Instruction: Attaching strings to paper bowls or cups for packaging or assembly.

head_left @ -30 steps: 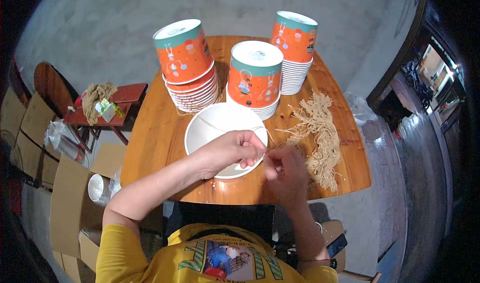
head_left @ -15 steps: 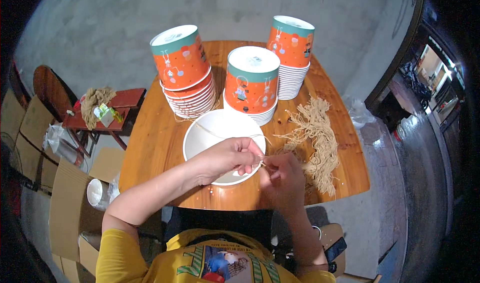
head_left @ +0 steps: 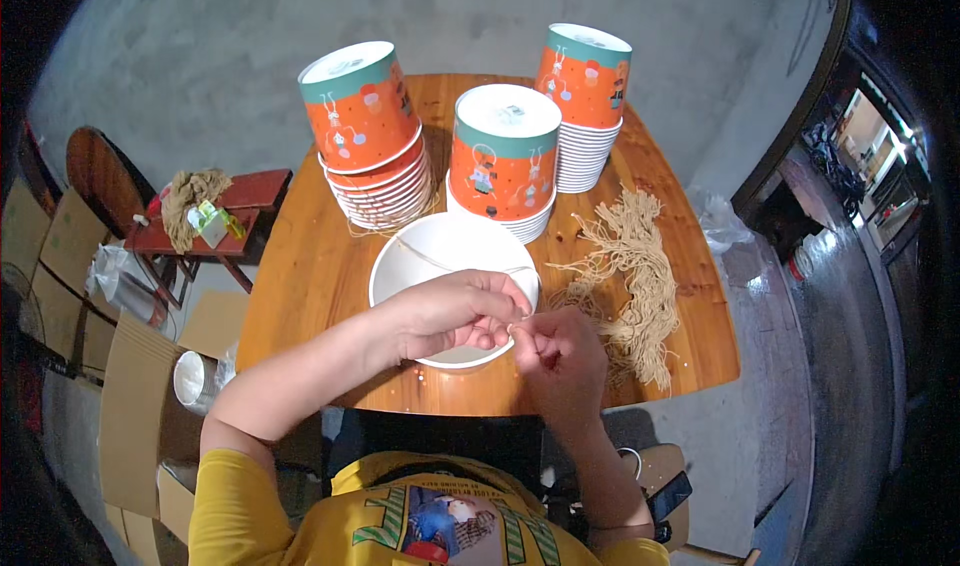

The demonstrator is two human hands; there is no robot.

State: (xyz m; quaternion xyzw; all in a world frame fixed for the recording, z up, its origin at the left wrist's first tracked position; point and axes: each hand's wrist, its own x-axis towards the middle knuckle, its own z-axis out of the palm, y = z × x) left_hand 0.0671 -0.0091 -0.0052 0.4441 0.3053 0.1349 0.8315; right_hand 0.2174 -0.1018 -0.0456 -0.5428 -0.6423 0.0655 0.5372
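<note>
A white round tub (head_left: 400, 266) lies at the near middle of the wooden table, and a thin pale string (head_left: 432, 263) runs across its inside toward its right rim. Over the tub's near right part, my left hand (head_left: 460, 316) pinches the string with thumb and fingers. My right hand (head_left: 565, 361) meets it just to the right, its fingers closed on the same string. The fingertips almost touch, and they hide most of the short piece between them. Right of my hands spreads a heap of loose beige strings (head_left: 645, 306).
Three stacks of upturned orange and green paper tubs stand farther back: left stack (head_left: 360, 131), middle stack (head_left: 505, 156), right stack (head_left: 590, 86). More string winds round the left stack's foot. A red bench (head_left: 255, 196) stands left, and a phone (head_left: 670, 496) lies lower right.
Both hands stay together over the tub's right side. My right fingers have curled in closer to the left fingertips, and the string in the tub has shifted slightly.
</note>
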